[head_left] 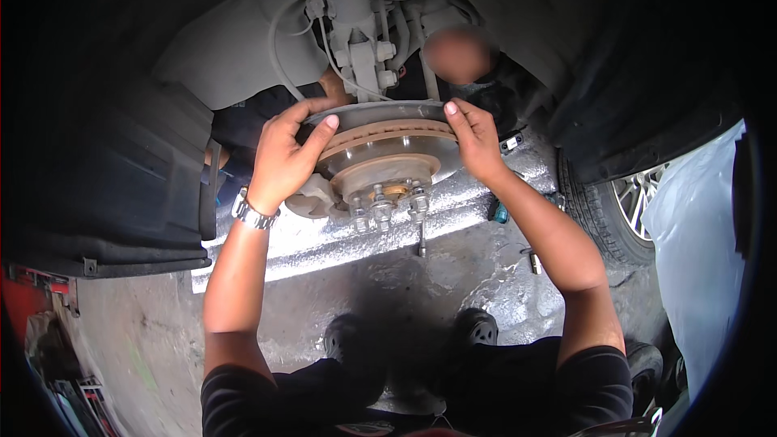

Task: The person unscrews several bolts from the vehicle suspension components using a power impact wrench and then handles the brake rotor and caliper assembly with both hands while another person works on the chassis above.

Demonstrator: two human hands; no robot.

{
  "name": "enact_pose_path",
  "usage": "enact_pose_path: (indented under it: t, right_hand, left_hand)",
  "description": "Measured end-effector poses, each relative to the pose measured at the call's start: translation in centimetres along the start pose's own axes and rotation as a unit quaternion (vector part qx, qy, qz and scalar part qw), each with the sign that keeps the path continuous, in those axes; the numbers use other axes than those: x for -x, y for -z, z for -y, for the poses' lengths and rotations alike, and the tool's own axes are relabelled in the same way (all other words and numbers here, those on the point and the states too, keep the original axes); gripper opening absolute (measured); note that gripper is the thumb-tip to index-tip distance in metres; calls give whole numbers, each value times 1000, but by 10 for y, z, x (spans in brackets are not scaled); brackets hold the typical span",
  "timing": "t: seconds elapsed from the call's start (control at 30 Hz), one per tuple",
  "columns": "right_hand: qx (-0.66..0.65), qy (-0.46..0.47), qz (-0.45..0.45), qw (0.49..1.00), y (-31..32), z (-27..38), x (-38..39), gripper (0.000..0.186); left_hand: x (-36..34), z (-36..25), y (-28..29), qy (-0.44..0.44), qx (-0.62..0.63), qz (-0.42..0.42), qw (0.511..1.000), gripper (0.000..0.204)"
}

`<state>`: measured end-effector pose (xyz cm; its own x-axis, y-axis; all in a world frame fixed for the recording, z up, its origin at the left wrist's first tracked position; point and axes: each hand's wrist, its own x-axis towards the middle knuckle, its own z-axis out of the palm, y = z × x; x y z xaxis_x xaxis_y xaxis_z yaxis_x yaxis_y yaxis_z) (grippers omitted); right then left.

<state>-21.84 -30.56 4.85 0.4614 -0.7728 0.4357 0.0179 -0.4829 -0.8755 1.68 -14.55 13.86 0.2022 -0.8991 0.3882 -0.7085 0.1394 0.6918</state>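
Observation:
A brake disc [392,148] with a rusty rim and hub stands in the wheel arch, its several wheel studs [380,212] with nuts on them pointing toward me. Behind the disc's upper edge curves a dark dust shield [380,114]. My left hand [285,158] grips the upper left edge of this shield, thumb in front, fingers over the back. At the upper right edge my right hand [477,142] is closed the same way, its fingertips partly hidden. Below my left hand a grey metal part [314,198] sits beside the disc.
A suspension strut [350,8] with hoses rises behind the disc. Another person [486,93] is beyond it, under the car. Silvery sheeting [283,255] lies on the concrete floor. At right a wheel [595,202] stands beside translucent plastic [700,235]. Dark fender liner [105,170] borders the left.

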Motion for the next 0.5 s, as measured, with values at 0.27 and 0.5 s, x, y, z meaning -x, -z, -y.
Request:
enact_pose_path:
  t: [0.27,0.5]
  right_hand:
    - [-8,-1,-13,1000,0,-1,-4,40]
    - [-23,-9,-35,999,-4,-1,0,43]
  left_hand:
    - [17,-63,39,-394,-204,-133,886,47]
    - [84,-180,50,-144,-138,79,977,49]
